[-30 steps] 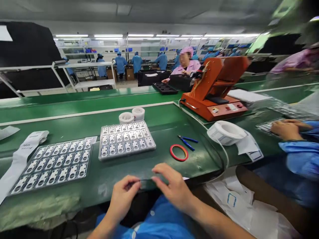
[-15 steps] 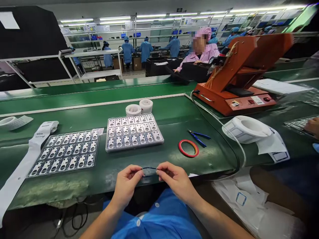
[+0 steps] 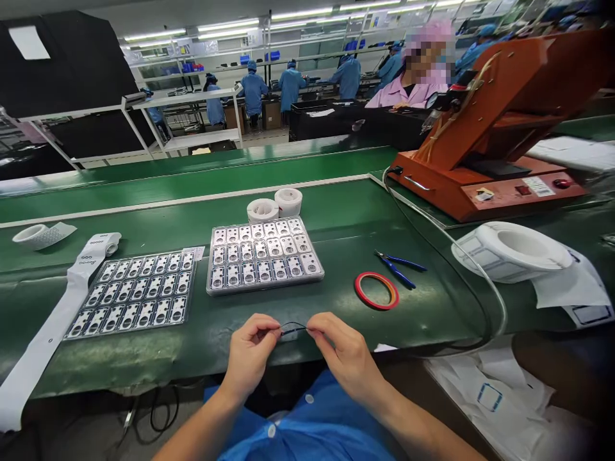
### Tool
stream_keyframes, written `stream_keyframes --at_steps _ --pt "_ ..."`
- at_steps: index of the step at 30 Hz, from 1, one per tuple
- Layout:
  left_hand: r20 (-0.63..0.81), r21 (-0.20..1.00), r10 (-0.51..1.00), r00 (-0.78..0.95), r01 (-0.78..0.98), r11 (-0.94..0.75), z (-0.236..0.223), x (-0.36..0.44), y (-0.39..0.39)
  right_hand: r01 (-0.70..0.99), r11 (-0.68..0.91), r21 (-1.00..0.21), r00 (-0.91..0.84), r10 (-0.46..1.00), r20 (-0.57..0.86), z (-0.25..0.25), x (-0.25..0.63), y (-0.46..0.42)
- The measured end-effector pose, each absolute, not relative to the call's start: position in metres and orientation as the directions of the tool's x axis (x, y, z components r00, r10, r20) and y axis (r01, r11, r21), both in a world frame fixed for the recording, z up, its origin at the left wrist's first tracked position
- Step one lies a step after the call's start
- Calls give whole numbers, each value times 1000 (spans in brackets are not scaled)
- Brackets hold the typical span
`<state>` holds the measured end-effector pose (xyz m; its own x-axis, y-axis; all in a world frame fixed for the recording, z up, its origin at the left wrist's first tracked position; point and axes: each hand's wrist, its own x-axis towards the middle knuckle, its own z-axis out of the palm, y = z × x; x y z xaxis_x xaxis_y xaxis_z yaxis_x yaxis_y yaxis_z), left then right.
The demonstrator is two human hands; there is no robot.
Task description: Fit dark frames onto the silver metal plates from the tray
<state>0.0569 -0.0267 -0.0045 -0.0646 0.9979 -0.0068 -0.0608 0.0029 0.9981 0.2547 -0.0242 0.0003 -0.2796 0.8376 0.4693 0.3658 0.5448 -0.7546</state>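
My left hand [image 3: 252, 349] and my right hand [image 3: 346, 352] hover just above the near part of the green belt. Each pinches one end of a short, thin black wire [image 3: 293, 328] between thumb and fingertips. Its middle spans the small gap between my hands. Straight ahead of them lies a metal-framed tray [image 3: 265, 256] holding rows of small silver parts with dark openings. To the left lies a flat sheet of similar parts [image 3: 137, 294], and neither hand touches either one.
Blue-handled pliers [image 3: 398, 269] and a red-orange tape roll [image 3: 377, 290] lie to the right. Label rolls [image 3: 262, 210] stand behind the tray. An orange machine [image 3: 490, 147] sits at right, with a large label roll [image 3: 512, 251] before it. A co-worker in pink [image 3: 408, 89] sits beyond the belt.
My hands have drawn closer and now pinch the wire steadily, where a second ago the fingers were blurred and looser. The whole scene has shifted as my head turned and levelled.
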Motion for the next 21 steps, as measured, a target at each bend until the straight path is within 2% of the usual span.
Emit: stream_keyframes --at_steps 4,8,11,14,17,21 --pt "-59 994 996 -73 -98 51 -7 59 -23 370 574 -731 -270 819 506 -2 253 -20" --pt "-123 992 990 -62 -42 121 -4 61 -19 370 606 -704 -233 794 561 -4 252 -15" --pt "-90 990 994 -68 99 97 -1 61 -16 368 618 -695 -193 781 594 -6 254 -12" --pt "49 956 998 -38 291 -36 2 56 -7 356 609 -709 -164 787 595 -9 262 -7" --pt "194 820 980 41 541 -185 7 44 15 345 602 -721 -147 793 592 -14 275 -3" --pt "220 670 970 101 707 -225 20 30 66 351 641 -683 -183 762 621 -28 291 1"
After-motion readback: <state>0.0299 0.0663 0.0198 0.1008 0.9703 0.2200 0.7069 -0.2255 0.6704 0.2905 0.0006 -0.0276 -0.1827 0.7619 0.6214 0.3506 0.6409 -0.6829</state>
